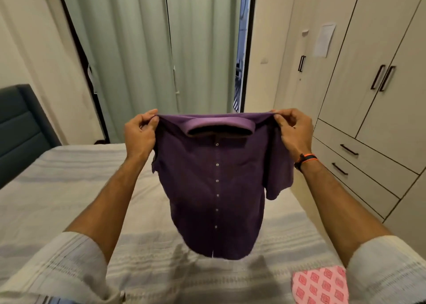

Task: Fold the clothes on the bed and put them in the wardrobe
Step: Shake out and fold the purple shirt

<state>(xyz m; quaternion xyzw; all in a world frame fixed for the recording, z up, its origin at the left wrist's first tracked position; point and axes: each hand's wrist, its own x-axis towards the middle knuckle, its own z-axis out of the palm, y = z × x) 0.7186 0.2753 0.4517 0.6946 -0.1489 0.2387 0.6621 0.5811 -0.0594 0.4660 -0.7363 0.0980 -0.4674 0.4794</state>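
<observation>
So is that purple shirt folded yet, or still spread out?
Spread out, not folded. The purple shirt hangs full length above the bed, pinched at the shoulders by the left hand and right hand.

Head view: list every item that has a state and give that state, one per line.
purple shirt: buttoned, unfolded, held up above the bed
left hand: grip shut on the shirt's shoulder
right hand: grip shut on the other shoulder
wardrobe doors: closed
drawers: closed
curtains: drawn
pink patterned cloth: lying on the bed
</observation>
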